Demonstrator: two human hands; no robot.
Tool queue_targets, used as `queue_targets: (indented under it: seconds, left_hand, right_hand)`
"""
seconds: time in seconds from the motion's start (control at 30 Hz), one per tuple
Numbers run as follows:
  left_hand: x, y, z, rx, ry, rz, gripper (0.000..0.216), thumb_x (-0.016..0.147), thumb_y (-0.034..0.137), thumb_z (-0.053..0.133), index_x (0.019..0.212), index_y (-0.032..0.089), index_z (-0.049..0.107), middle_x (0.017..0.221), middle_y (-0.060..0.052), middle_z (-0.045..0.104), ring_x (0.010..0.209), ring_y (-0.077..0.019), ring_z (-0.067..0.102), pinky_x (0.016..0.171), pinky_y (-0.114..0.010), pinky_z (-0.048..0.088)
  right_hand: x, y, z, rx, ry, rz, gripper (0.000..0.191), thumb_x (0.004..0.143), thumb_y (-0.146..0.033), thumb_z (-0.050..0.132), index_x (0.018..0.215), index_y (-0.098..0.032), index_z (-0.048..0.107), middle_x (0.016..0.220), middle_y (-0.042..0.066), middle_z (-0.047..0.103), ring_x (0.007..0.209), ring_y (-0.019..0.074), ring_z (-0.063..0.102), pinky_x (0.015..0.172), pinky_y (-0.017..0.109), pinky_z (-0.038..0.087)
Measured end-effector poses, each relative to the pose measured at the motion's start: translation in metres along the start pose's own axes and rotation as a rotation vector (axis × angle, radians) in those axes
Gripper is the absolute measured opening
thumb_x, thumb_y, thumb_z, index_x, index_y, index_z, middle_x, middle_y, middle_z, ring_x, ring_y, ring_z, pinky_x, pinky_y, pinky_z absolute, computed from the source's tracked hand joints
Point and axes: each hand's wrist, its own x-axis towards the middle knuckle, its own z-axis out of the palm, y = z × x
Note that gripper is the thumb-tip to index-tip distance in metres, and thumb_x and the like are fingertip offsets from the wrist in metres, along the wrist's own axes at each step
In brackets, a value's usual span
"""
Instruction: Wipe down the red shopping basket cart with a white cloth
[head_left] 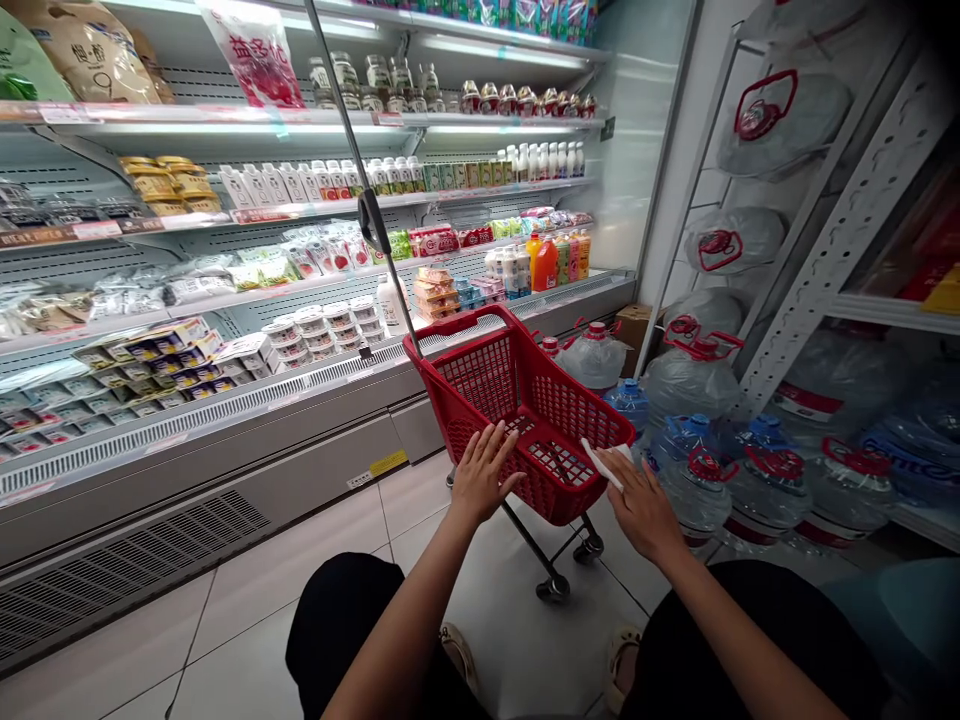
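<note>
A red plastic basket cart (pixel 480 430) on wheels stands on the tiled floor in front of my knees. My left hand (pixel 481 478) is open with its fingers spread, at the cart's near left side; whether it touches the plastic I cannot tell. Over the right corner of the rim, my right hand (pixel 641 505) has a white tissue or cloth (pixel 604 462) under its fingers, pressed toward the rim. No goods show in the visible part of the cart. A long metal handle (pixel 349 130) rises from the cart's far left corner.
A refrigerated display case (pixel 315 440) runs along the left and back, its shelves stocked with yogurt tubs (pixel 304 335), juice bottles (pixel 545 265) and cartons. Several large water jugs (pixel 697 490) crowd the right side beside a white metal rack (pixel 840 230).
</note>
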Motion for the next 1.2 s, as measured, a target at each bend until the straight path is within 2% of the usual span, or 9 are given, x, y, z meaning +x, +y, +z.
queue_targets:
  seconds: [0.13, 0.3, 0.5, 0.63, 0.73, 0.8, 0.9, 1.07, 1.2]
  left_hand:
    - [0.006, 0.021, 0.014, -0.019, 0.023, -0.031, 0.079, 0.101, 0.059, 0.052, 0.167, 0.027, 0.021, 0.172, -0.008, 0.027, 0.160, -0.0258, 0.023, 0.130, -0.048, 0.026]
    - [0.011, 0.042, 0.018, -0.020, 0.042, -0.009, 0.079, 0.102, 0.059, 0.051, 0.167, 0.026, 0.022, 0.168, -0.010, 0.036, 0.160, -0.0269, 0.024, 0.131, -0.051, 0.021]
    - [0.019, 0.030, 0.002, -0.047, -0.003, 0.124, 0.073, 0.105, 0.058, 0.043, 0.167, 0.025, 0.022, 0.161, -0.005, 0.048, 0.159, -0.0242, 0.025, 0.134, -0.050, 0.009]
    - [0.023, 0.038, 0.002, -0.074, 0.002, 0.162, 0.071, 0.105, 0.057, 0.045, 0.165, 0.024, 0.027, 0.159, -0.005, 0.051, 0.159, -0.0256, 0.025, 0.134, -0.053, 0.007]
    - [0.025, 0.041, 0.004, -0.071, 0.020, 0.160, 0.071, 0.104, 0.057, 0.049, 0.166, 0.031, 0.025, 0.163, -0.001, 0.046, 0.160, -0.0259, 0.023, 0.134, -0.055, 0.009]
    - [0.027, 0.032, 0.003, -0.057, 0.033, 0.117, 0.069, 0.104, 0.055, 0.050, 0.165, 0.038, 0.024, 0.166, 0.003, 0.040, 0.160, -0.0260, 0.023, 0.133, -0.057, 0.009]
    - [0.030, -0.001, -0.008, -0.023, 0.049, 0.021, 0.066, 0.103, 0.050, 0.053, 0.164, 0.043, 0.026, 0.169, 0.005, 0.034, 0.159, -0.0276, 0.026, 0.132, -0.062, 0.006]
    - [0.031, -0.067, -0.042, 0.068, 0.127, -0.147, 0.061, 0.103, 0.047, 0.052, 0.161, 0.042, 0.035, 0.169, 0.003, 0.033, 0.160, -0.0337, 0.017, 0.129, -0.069, 0.000]
    - [0.031, -0.083, -0.060, 0.084, 0.116, -0.143, 0.057, 0.104, 0.048, 0.048, 0.160, 0.037, 0.041, 0.164, 0.000, 0.044, 0.159, -0.0330, 0.022, 0.128, -0.068, -0.007]
  right_hand:
    - [0.000, -0.034, 0.005, 0.027, 0.059, -0.024, 0.069, 0.105, -0.021, 0.025, 0.169, -0.031, 0.002, 0.166, 0.001, 0.041, 0.155, 0.0213, 0.035, 0.129, 0.054, 0.024]
    - [0.001, -0.080, 0.005, 0.002, 0.088, -0.134, 0.082, 0.098, -0.016, 0.034, 0.168, -0.021, -0.006, 0.174, 0.007, 0.022, 0.156, 0.0264, 0.031, 0.128, 0.052, 0.026]
    - [-0.003, -0.044, -0.003, -0.078, 0.056, -0.227, 0.087, 0.093, -0.013, 0.037, 0.168, -0.028, -0.003, 0.172, 0.000, 0.028, 0.152, 0.0231, 0.037, 0.130, 0.050, 0.020]
    - [-0.008, -0.022, -0.006, -0.089, 0.065, -0.187, 0.084, 0.095, -0.016, 0.037, 0.168, -0.032, -0.001, 0.170, -0.002, 0.032, 0.150, 0.0233, 0.040, 0.130, 0.052, 0.018]
    - [-0.011, -0.010, -0.006, -0.088, 0.076, -0.111, 0.079, 0.099, -0.020, 0.033, 0.168, -0.032, -0.003, 0.169, -0.002, 0.034, 0.151, 0.0228, 0.040, 0.130, 0.053, 0.019]
    - [-0.012, -0.001, -0.006, -0.078, 0.095, -0.036, 0.075, 0.102, -0.022, 0.030, 0.168, -0.032, -0.003, 0.169, -0.002, 0.035, 0.152, 0.0220, 0.038, 0.130, 0.053, 0.020]
    - [-0.014, 0.015, -0.004, -0.064, 0.104, 0.066, 0.071, 0.103, -0.024, 0.027, 0.169, -0.032, 0.000, 0.171, -0.002, 0.030, 0.156, 0.0233, 0.031, 0.129, 0.054, 0.023]
    - [-0.007, 0.035, 0.006, -0.045, 0.102, 0.159, 0.070, 0.103, -0.026, 0.024, 0.169, -0.031, 0.002, 0.174, -0.001, 0.021, 0.159, 0.0254, 0.024, 0.127, 0.054, 0.027]
    - [0.004, 0.039, 0.017, 0.023, 0.151, 0.216, 0.068, 0.103, -0.028, 0.024, 0.169, -0.032, 0.005, 0.172, 0.001, 0.027, 0.158, 0.0266, 0.025, 0.127, 0.057, 0.025]
